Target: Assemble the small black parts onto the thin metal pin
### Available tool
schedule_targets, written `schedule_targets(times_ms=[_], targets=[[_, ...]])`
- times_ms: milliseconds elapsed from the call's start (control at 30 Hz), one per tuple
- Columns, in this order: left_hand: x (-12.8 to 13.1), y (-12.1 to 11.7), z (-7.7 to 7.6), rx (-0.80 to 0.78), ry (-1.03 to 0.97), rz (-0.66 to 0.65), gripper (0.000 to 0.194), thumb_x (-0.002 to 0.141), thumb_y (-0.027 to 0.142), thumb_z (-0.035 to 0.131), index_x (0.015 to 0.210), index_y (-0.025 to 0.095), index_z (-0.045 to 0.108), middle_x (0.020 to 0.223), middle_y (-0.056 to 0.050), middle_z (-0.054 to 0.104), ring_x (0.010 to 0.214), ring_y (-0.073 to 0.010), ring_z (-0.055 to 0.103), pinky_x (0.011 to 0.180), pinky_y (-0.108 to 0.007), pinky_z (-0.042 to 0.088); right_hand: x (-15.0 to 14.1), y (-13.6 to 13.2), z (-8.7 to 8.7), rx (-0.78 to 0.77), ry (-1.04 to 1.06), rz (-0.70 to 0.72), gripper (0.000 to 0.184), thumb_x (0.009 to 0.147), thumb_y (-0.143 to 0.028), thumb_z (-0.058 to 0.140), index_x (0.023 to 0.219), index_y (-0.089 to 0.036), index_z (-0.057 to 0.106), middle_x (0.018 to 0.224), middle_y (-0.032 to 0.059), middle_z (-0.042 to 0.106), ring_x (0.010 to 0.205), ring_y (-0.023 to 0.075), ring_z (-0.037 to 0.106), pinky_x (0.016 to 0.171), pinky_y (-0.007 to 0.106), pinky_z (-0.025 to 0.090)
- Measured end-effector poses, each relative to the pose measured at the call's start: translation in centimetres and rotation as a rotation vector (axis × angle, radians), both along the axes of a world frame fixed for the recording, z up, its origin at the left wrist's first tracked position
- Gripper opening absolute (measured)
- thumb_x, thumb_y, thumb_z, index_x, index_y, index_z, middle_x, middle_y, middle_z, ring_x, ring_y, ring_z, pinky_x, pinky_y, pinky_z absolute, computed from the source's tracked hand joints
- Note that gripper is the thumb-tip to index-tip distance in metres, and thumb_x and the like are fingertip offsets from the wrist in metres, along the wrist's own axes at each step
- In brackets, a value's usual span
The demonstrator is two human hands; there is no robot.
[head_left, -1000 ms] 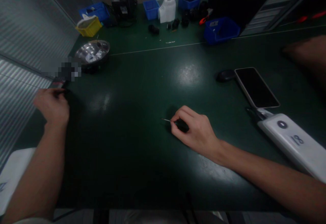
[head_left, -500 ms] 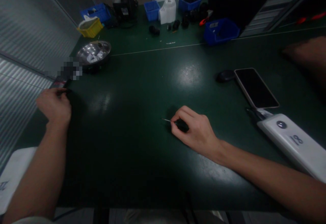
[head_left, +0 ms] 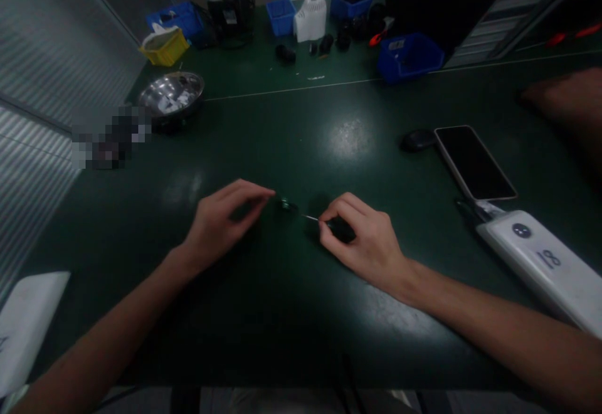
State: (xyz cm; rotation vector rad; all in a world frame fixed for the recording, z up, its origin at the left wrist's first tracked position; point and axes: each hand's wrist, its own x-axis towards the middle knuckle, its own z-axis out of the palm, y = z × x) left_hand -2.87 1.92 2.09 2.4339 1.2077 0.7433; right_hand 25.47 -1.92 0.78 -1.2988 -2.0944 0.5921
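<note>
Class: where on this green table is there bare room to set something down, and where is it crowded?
Bare: the near strip in front of both hands, and the middle between bowl and phone. Crowded: the far edge with bins, and the right side by the power bank.

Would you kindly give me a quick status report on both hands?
Left hand pinching a small dark part on the green mat. Right hand gripping a small screwdriver, tip at the part. Nothing between them.

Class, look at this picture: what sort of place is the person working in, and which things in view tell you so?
Probably a small-parts assembly workbench: a green work mat, blue parts bins along the back, a metal bowl of small pieces, and a thin screwdriver in the right hand.
</note>
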Motion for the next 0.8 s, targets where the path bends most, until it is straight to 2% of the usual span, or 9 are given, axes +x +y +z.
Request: schedule_targets(times_ms=[100,200,567,667,800], targets=[[2.2,-1.6,-1.8,-0.056,0.002,-0.180,0.035,0.099,0.016,0.055,0.131,0.028,0.061,0.118,-0.006,0.068,0.107,-0.0187,0.066,0.094,-0.035,0.057,-0.1,0.0,0.0,0.010,0.007,-0.011,0.010,0.094,-0.025,0.057,0.093,-0.020,0.065,0.095,0.0031,0.064,0.073,0.0128,0.059,0.064,0.026,0.046],[2.5,-1.8,-2.8,-0.063,-0.011,-0.190,0.032,0.099,0.015,0.055,0.129,0.025,0.061,0.118,-0.008,0.067,0.110,-0.0195,0.065,0.096,-0.037,0.057,-0.1,0.0,0.1,-0.004,-0.006,-0.016,0.010,0.094,-0.025,0.056,0.092,-0.020,0.065,0.095,0.0036,0.064,0.073,0.0132,0.059,0.063,0.026,0.045],[2.6,-1.7,-2.0,-0.123,-0.053,-0.154,0.032,0.098,0.015,0.056,0.128,0.026,0.063,0.118,-0.008,0.066,0.109,-0.0205,0.064,0.095,-0.038,0.057,-0.1,0.0,0.1,-0.020,-0.020,-0.015,0.009,0.094,-0.025,0.058,0.092,-0.020,0.065,0.094,0.0028,0.063,0.073,0.0132,0.059,0.065,0.027,0.045],[2.8,-0.2,-2.1,-0.121,-0.076,-0.078,0.032,0.100,0.014,0.051,0.127,0.025,0.063,0.120,-0.008,0.065,0.110,-0.0200,0.063,0.096,-0.038,0.055,-0.1,0.0,0.1,-0.028,-0.027,-0.009,0.009,0.093,-0.025,0.058,0.092,-0.020,0.065,0.095,0.0029,0.063,0.074,0.0134,0.059,0.065,0.027,0.045],[3.8,4.0,-2.4,-0.049,-0.019,-0.079,0.034,0.101,0.014,0.048,0.132,0.021,0.061,0.127,-0.010,0.063,0.119,-0.0223,0.059,0.104,-0.042,0.049,-0.2,0.0,0.1,-0.015,-0.027,-0.014,0.008,0.093,-0.024,0.057,0.092,-0.020,0.064,0.095,0.0033,0.064,0.075,0.0135,0.059,0.064,0.026,0.045]])
